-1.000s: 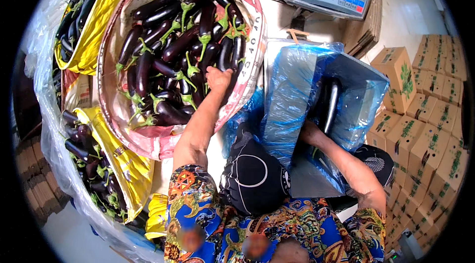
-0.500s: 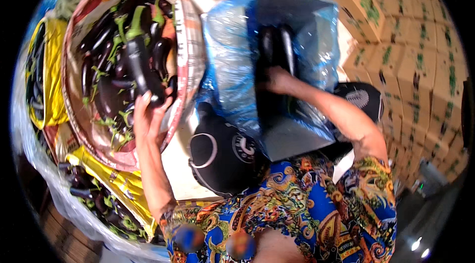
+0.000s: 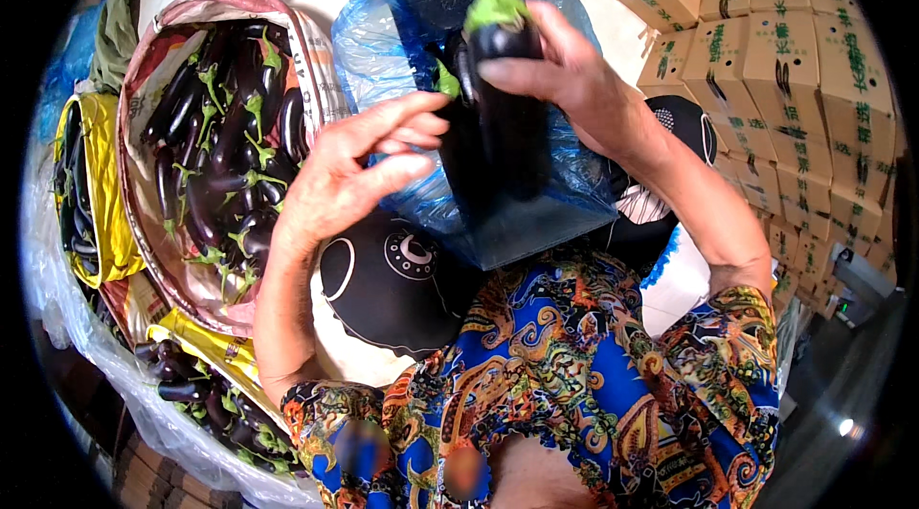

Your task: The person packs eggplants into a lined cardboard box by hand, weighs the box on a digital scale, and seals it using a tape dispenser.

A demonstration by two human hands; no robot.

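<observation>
Eggplant held over the blue-lined box

Right hand (image 3: 565, 78) grips a dark eggplant (image 3: 503, 107) near its green stem, fingers closed around it, above the box (image 3: 536, 212). Left hand (image 3: 349, 174) hovers just beside, fingers spread and empty. Judging by this, packing is under way; lowering it between the bag walls seems next. Sack (image 3: 144, 222) of eggplants lies beyond the left fingers.

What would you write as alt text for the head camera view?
The right hand holds a long dark eggplant by its stem end over a box lined with a blue plastic bag, and the open left hand reaches toward it. A sack of eggplants sits at left.
</observation>
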